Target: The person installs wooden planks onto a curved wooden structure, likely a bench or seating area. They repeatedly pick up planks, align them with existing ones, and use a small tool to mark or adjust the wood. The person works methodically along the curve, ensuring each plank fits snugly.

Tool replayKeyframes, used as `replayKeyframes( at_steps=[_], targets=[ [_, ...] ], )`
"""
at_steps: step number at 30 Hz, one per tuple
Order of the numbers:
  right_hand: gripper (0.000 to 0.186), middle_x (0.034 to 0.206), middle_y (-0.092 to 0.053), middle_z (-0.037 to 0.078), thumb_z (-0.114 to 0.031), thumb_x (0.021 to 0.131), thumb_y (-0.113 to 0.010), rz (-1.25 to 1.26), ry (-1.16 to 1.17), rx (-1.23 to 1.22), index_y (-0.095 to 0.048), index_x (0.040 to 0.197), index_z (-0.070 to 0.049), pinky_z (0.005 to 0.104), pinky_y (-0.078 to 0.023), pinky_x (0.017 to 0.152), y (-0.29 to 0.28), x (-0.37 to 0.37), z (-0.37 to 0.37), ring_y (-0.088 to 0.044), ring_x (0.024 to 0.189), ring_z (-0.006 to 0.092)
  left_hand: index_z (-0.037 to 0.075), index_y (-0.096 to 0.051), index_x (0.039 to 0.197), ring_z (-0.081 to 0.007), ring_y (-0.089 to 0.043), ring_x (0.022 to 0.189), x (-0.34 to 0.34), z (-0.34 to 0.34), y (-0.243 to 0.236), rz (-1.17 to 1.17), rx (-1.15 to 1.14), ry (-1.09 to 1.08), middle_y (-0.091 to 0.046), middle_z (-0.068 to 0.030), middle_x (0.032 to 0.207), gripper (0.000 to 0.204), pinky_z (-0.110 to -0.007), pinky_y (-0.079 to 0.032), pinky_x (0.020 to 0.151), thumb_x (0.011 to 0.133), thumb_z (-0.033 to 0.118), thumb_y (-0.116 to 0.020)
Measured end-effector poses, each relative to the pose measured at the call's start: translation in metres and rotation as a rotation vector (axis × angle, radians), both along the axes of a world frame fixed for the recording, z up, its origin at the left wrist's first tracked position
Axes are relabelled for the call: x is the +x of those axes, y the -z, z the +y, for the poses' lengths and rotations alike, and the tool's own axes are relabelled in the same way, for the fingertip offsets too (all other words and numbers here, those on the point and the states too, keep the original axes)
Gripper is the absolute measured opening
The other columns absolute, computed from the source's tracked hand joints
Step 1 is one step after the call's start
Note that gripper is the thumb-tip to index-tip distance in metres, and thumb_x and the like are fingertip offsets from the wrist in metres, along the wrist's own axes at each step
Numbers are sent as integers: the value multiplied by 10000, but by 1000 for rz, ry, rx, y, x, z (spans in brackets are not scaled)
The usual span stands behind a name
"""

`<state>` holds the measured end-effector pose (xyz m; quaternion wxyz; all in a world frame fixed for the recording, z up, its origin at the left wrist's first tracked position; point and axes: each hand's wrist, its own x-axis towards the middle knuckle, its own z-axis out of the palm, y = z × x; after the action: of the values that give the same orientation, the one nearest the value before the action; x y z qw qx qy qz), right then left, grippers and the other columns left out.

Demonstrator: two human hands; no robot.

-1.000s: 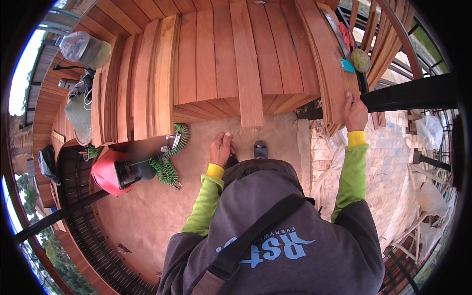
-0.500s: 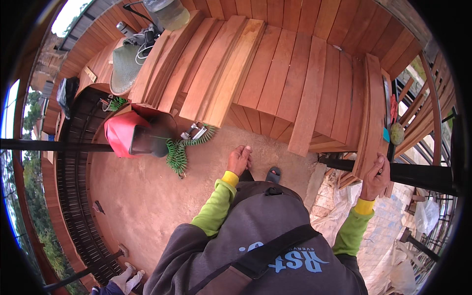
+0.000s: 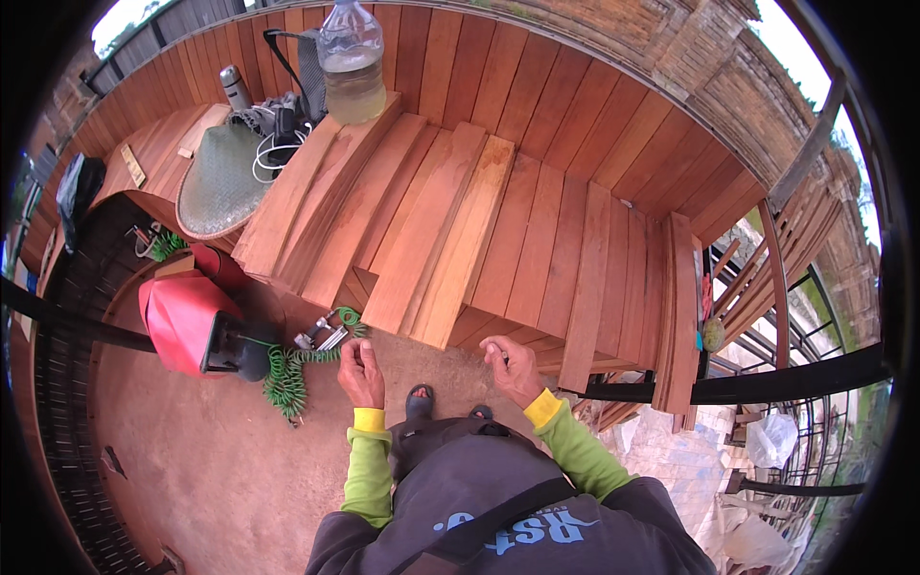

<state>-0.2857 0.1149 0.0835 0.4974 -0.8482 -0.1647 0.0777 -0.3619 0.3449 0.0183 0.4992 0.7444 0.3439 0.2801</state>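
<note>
My left hand (image 3: 362, 376) hangs in front of the bench with its fingers curled together, and I see nothing in it. It is nearest to a metal air tool (image 3: 322, 335) with a green coiled hose (image 3: 285, 383). In front of the bench edge, my right hand (image 3: 518, 372) is closed in a pinch. A small dark tip shows at its fingers, too small to name. Neither hand touches the loose reddish planks (image 3: 431, 230) lying across the slatted wooden bench (image 3: 522, 249). A paler plank (image 3: 467, 244) ends between my hands, beyond them.
A red-covered machine (image 3: 177, 321) stands on the floor at left. On the bench lie a plastic bottle of yellowish liquid (image 3: 353, 72), a woven conical hat (image 3: 225, 182) and a metal flask (image 3: 233, 88). Black metal bars (image 3: 786, 381) cross at right, near stacked boards (image 3: 767, 278).
My right hand has left the plank at the far right and come in front of me. My left hand has shifted left. The view has turned, showing more of the bench back and wall.
</note>
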Motion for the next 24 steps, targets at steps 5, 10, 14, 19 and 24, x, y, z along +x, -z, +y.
replayKeyframes(
  at_steps=[5, 10, 14, 19, 24],
  targets=[
    [167, 684, -611, 110, -114, 917, -492, 57, 84, 4, -612, 933, 0, 306, -484, 612, 30, -9, 35, -606, 633, 174, 16, -596, 939, -270, -583, 741, 32, 38, -30, -10, 330, 222, -605, -117, 825, 187, -369, -465, 668, 905, 195, -553],
    [188, 670, -606, 73, -137, 921, -494, 220, 242, 31, -624, 912, -2, 272, -454, 594, 44, -29, 38, -574, 621, 129, -7, -582, 974, -339, -586, 805, 61, 60, -30, 79, 230, 417, -599, -188, 851, 252, -415, -458, 691, 887, 229, -570],
    [203, 652, -598, 58, -156, 923, -494, 252, 353, 90, -630, 911, -5, 269, -448, 592, 66, -36, 31, -564, 623, 113, -40, -525, 1103, -368, -591, 909, 91, 50, -43, 244, 581, 540, -587, -251, 995, 595, -446, -492, 739, 815, 470, -632],
    [203, 674, -608, 68, -147, 924, -492, 188, 417, 81, -619, 889, 7, 277, -463, 593, 60, -39, 41, -581, 623, 122, -34, -510, 1056, -384, -568, 982, 118, 35, -58, 498, 649, 611, -576, -235, 988, 738, -471, -490, 770, 658, 549, -725],
    [206, 697, -608, 75, -132, 931, -474, 225, 447, 90, -612, 885, 14, 271, -464, 591, 48, -42, 45, -582, 625, 125, -34, -520, 999, -378, -585, 956, 124, 36, -52, 521, 599, 635, -594, -228, 970, 658, -472, -495, 757, 633, 465, -745]
  ],
)
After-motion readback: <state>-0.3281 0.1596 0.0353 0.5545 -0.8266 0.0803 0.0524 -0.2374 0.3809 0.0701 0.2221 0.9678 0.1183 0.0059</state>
